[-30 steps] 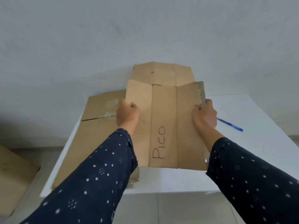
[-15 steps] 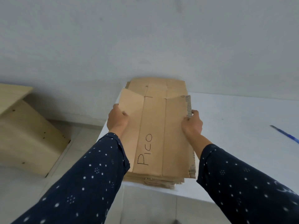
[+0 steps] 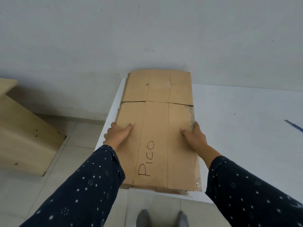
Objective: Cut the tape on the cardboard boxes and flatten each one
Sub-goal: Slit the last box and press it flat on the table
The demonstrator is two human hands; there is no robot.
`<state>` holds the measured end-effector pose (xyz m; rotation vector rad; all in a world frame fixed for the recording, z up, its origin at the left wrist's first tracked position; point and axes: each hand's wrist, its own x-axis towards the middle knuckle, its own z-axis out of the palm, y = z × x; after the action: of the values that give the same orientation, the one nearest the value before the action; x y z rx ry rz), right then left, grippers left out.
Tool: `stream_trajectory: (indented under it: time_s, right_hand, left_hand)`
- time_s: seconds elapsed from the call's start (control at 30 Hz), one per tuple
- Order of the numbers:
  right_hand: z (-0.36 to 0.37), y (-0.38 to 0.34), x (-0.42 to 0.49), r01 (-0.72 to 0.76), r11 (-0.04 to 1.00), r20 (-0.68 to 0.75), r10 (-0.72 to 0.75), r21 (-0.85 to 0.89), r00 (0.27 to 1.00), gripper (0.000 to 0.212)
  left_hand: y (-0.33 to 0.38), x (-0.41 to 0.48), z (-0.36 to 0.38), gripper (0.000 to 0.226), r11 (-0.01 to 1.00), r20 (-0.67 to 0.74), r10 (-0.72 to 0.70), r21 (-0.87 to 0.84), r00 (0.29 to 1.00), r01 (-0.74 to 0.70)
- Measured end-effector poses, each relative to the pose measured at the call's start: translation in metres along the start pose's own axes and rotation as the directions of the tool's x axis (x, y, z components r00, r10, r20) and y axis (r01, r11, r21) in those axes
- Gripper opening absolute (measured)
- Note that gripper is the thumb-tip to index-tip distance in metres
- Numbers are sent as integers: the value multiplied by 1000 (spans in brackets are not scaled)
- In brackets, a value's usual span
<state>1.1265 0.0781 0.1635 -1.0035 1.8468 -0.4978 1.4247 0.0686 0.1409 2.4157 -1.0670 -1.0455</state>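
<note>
"PICO" handwritten in black marker on flattened cardboard box (letters running lengthwise along middle panel).

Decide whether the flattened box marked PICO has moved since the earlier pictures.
Yes. The PICO box went left and down: away from the blue pen, onto the cardboard stack at the left edge of the table.

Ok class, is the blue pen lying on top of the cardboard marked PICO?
No, the blue pen lies on the white table, to the right of the cardboard and apart from it.
</note>
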Motion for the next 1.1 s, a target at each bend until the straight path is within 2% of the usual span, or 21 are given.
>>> stream_trajectory:
  time_s: [0.13, 0.2, 0.27, 0.37, 0.5, 0.57, 0.7, 0.87, 0.93, 1.0, 1.1]
  right_hand:
    - [13, 1, -2, 19, 999, -1, -19, 27, 1000, 77]
    - [15, 1, -1, 12, 999, 0, -12, 31, 1000, 75]
    - [12, 3, 3, -27, 992, 40, 22, 122, 999, 78]
    - [9, 5, 8, -126, 954, 129, 94, 270, 987, 87]
    - [9, 12, 17, -244, 933, 164, 206, 266, 965, 113]
    - [10, 15, 15, -275, 931, 210, 227, 239, 951, 103]
    - [11, 16, 13, -285, 934, 219, 239, 215, 946, 87]
    - [11, 7, 7, -313, 924, 277, 248, 221, 928, 76]
    - [15, 7, 2, -315, 919, 275, 247, 236, 929, 75]
    - [20, 9, -3, -282, 924, 237, 222, 258, 946, 79]
    - [28, 11, -11, -208, 941, 88, 191, 268, 978, 90]
  left_hand:
    - [-6, 14, -10, 113, 1000, 66, -5, -11, 998, 6]
    - [-8, 19, -16, 124, 998, 114, -26, -53, 993, 32]
    - [-10, 21, -20, 139, 991, 179, -63, -106, 982, 83]
    - [-11, 26, -21, 143, 980, 251, -88, -152, 964, 129]
    - [-11, 29, -25, 155, 984, 294, -88, -120, 952, 128]
    - [-15, 32, -27, 142, 986, 303, -72, -125, 950, 115]
    - [-22, 41, -32, 144, 968, 366, -72, -200, 928, 154]
    - [-23, 46, -37, 124, 932, 461, -62, -290, 885, 216]
    - [-25, 42, -38, 116, 928, 463, -44, -310, 885, 208]
    - [-27, 36, -39, 117, 933, 422, -28, -314, 906, 175]
    - [-30, 24, -37, 118, 945, 257, 8, -319, 966, 77]
